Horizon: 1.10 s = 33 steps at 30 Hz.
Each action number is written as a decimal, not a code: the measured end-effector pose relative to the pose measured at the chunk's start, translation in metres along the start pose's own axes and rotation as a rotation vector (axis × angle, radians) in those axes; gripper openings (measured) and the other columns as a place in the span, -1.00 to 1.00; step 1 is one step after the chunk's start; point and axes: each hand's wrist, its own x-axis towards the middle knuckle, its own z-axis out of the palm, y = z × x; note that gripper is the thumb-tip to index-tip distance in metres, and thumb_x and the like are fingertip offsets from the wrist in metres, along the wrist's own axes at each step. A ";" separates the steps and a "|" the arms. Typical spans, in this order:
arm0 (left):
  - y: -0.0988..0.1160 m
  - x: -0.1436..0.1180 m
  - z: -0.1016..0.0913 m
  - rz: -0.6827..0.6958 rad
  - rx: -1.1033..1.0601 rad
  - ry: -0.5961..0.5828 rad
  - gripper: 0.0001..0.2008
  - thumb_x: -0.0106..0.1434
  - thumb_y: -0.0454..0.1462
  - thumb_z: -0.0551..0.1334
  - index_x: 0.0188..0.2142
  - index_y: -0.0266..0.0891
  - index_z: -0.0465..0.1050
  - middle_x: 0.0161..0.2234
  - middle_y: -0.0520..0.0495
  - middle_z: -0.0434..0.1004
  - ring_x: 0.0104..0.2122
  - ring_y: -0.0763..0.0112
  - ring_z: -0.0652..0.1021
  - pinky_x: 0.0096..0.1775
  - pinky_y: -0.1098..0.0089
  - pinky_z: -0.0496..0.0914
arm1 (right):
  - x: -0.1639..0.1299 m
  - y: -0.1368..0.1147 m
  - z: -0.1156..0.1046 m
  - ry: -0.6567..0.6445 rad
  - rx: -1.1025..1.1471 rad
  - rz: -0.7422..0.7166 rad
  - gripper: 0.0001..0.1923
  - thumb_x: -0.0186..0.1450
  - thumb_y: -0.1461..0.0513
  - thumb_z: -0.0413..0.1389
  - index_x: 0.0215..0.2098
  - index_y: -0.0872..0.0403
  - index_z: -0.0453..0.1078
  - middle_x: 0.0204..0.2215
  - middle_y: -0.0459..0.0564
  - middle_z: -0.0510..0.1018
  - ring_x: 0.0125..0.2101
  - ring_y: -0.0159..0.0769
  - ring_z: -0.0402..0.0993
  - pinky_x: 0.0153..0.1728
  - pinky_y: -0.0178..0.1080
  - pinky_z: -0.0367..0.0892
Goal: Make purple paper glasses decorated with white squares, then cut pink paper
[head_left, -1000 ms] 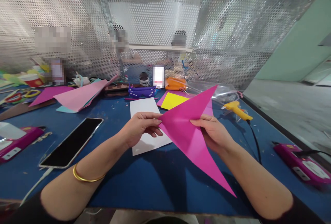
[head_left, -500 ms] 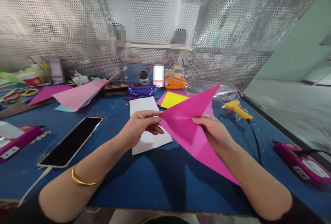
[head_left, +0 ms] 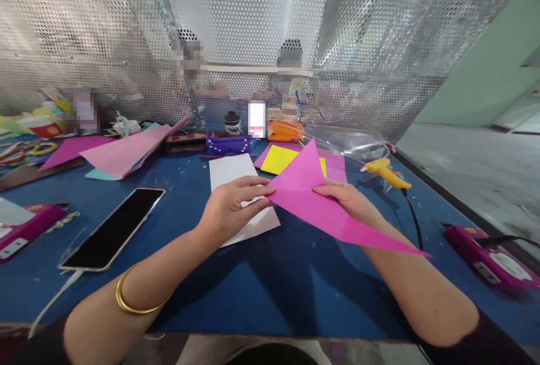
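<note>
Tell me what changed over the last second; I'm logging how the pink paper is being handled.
The folded pink paper has tipped down flatter: its upper tip dropped and its long lower point swung out to the right, over the right forearm. The left hand and right hand kept their pinch on it, nothing let go. The white sheet, phone and glue gun lie as before on the blue table.
</note>
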 end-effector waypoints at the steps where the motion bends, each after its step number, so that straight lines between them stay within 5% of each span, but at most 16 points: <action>1: 0.000 -0.001 -0.001 0.023 0.031 0.007 -0.80 0.26 -0.15 0.29 -0.16 -0.04 0.65 -0.04 -0.04 0.64 -0.06 0.19 0.61 -0.01 0.25 0.48 | -0.001 0.000 0.001 0.005 0.025 0.030 -0.75 -0.01 0.08 0.33 -0.56 0.06 0.44 -0.65 -0.09 0.49 -0.64 -0.33 0.39 -0.63 -0.26 0.26; 6: 0.002 -0.007 -0.005 0.027 0.029 0.057 -0.76 0.31 -0.14 0.23 -0.15 -0.09 0.65 -0.12 -0.03 0.68 -0.10 0.23 0.63 0.01 0.28 0.47 | -0.014 0.000 -0.004 0.082 0.145 0.059 -0.70 0.09 0.09 0.23 -0.23 0.03 0.50 -0.62 -0.15 0.47 -0.61 -0.36 0.39 -0.59 -0.29 0.28; 10: 0.007 -0.013 -0.002 0.060 0.093 0.018 -0.74 0.34 -0.15 0.19 -0.13 -0.11 0.64 -0.11 -0.04 0.67 -0.10 0.24 0.64 -0.02 0.29 0.48 | -0.038 0.004 -0.012 0.038 0.012 -0.071 -0.38 0.07 0.23 0.27 0.12 -0.08 0.39 -0.43 -0.15 0.61 -0.50 -0.33 0.51 -0.51 -0.29 0.34; 13: 0.012 -0.018 0.002 0.094 0.159 -0.102 -0.72 0.35 -0.15 0.17 -0.07 -0.08 0.61 -0.06 -0.04 0.65 -0.04 0.20 0.61 0.03 0.26 0.45 | -0.052 0.008 -0.016 0.003 -0.182 -0.244 -0.59 0.04 0.21 0.33 -0.10 -0.06 0.57 -0.23 -0.06 0.66 -0.29 -0.17 0.59 -0.31 -0.18 0.45; 16: 0.017 -0.034 0.003 0.030 0.253 -0.219 -0.55 0.34 -0.05 0.16 0.18 -0.07 0.40 0.12 -0.09 0.52 0.08 0.13 0.53 0.10 0.19 0.38 | -0.058 0.012 -0.024 0.155 -0.198 -0.316 -0.87 0.14 0.14 0.29 -0.33 -0.04 0.61 -0.39 -0.07 0.67 -0.34 -0.16 0.60 -0.27 -0.15 0.45; 21: 0.017 -0.084 0.001 0.058 0.400 -0.687 -0.01 0.15 0.28 0.12 0.39 -0.23 -0.03 0.39 -0.27 -0.09 0.35 -0.06 0.06 0.30 0.01 0.02 | -0.070 0.016 -0.046 0.563 -0.086 -0.507 -0.89 0.26 0.15 0.24 -0.26 -0.07 0.59 -0.37 -0.13 0.64 -0.49 -0.37 0.51 -0.42 -0.27 0.38; 25: 0.023 -0.091 0.017 0.007 0.430 -0.880 0.21 0.05 0.39 0.02 0.40 -0.44 -0.22 0.40 -0.39 -0.37 0.38 -0.07 -0.19 0.32 -0.02 -0.11 | -0.080 0.024 -0.048 0.562 -0.090 -0.514 -0.86 0.26 0.16 0.23 -0.21 -0.08 0.59 -0.38 -0.11 0.62 -0.51 -0.36 0.48 -0.46 -0.25 0.35; 33: 0.033 -0.030 0.091 0.020 0.371 -0.630 -0.14 0.39 0.10 -0.12 0.35 -0.66 -0.13 0.40 -0.48 -0.26 0.39 0.01 -0.20 0.34 0.17 -0.28 | -0.090 0.035 -0.051 0.491 -0.440 -0.470 -0.75 0.31 0.20 0.08 -0.12 -0.11 0.55 -0.37 -0.05 0.60 -0.27 -0.15 0.53 -0.19 -0.09 0.36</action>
